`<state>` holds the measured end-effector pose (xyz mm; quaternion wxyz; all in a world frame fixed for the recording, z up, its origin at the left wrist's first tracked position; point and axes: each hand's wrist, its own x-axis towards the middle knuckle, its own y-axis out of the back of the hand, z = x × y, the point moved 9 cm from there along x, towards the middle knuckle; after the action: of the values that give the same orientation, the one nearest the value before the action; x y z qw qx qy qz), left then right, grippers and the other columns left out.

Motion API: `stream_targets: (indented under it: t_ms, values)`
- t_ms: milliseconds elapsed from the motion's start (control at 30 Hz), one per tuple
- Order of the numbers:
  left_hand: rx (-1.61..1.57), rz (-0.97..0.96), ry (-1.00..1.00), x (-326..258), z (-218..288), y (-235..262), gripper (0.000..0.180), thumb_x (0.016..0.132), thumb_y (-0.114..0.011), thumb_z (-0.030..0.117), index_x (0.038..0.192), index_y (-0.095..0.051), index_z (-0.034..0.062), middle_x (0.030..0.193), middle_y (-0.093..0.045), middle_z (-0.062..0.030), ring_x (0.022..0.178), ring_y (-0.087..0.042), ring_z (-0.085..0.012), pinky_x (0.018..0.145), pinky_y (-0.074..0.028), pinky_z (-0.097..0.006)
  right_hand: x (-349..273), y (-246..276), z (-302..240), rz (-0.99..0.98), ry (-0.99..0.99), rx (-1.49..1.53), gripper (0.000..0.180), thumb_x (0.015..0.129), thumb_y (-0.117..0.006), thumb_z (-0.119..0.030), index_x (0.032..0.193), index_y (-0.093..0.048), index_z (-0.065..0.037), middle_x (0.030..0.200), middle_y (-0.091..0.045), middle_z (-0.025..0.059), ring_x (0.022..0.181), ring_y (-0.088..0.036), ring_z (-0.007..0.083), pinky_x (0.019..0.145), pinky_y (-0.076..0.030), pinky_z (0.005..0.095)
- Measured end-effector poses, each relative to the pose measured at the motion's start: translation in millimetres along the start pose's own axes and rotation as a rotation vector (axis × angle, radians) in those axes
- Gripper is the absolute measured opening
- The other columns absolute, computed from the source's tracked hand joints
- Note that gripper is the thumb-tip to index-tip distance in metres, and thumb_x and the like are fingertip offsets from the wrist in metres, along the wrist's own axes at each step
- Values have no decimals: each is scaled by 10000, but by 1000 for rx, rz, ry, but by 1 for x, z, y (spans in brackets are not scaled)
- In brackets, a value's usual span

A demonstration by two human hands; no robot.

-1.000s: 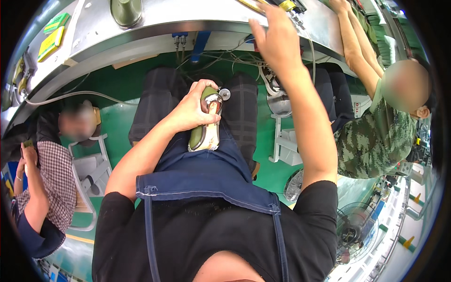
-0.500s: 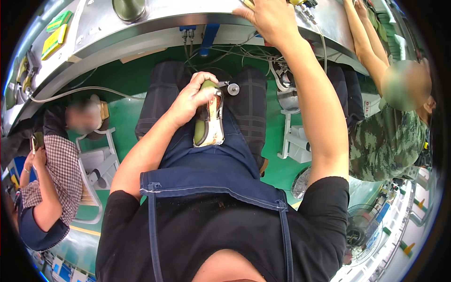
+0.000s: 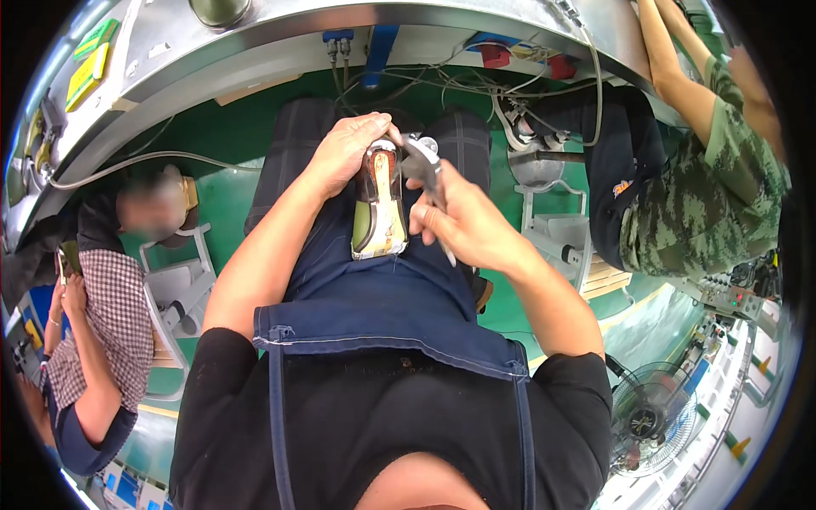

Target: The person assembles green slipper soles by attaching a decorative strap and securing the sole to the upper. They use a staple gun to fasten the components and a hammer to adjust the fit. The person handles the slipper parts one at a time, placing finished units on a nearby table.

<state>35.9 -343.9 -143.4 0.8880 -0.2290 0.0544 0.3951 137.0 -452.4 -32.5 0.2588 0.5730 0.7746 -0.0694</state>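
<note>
A shoe upper on a last point(image 3: 387, 204), dark and olive green with its pale underside up, lies lengthwise over my lap. My left hand point(image 3: 347, 153) is wrapped round its far end, fingers bent over the tip. Beside that end, my right hand point(image 3: 472, 223) grips a pair of pliers point(image 3: 432, 174), slightly blurred, with the dark jaws right by the shoe. Whether the jaws touch the upper I cannot tell. A small round metal fitting point(image 3: 429, 144) shows just behind the pliers.
A metal workbench point(image 3: 297, 42) curves across the far side, with a green rounded object point(image 3: 219, 8) and yellow-green boxes point(image 3: 89, 72) on it. Cables point(image 3: 442, 81) hang beneath. Co-workers sit at left and right; a fan point(image 3: 650, 416) stands at lower right.
My right hand has come down from the bench to the shoe, now with pliers in it. My left hand has shifted toward the shoe's far end. The right co-worker has moved.
</note>
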Motion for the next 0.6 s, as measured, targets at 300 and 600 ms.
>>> stream_targets:
  t_ms: [300, 600]
  values:
    - [65, 50, -19, -13, 9, -8, 439, 1084, -539, 410, 953, -731, 38, 784, -685, -32, 693, -618, -101, 664, -489, -258, 2, -34, 30, -278, -201, 208, 217, 1093, -534, -186, 1179, -491, 10, 1067, -721, 185, 986, -755, 250, 696, -632, 328]
    - [122, 75, -21, -16, 8, -12, 454, 1081, -539, 427, 953, -732, 37, 779, -679, -22, 675, -598, -90, 642, -470, -249, 2, -41, 37, -196, -229, 388, 288, 1080, -576, -225, 1198, -529, 33, 968, -710, 147, 895, -755, 233, 661, -644, 336]
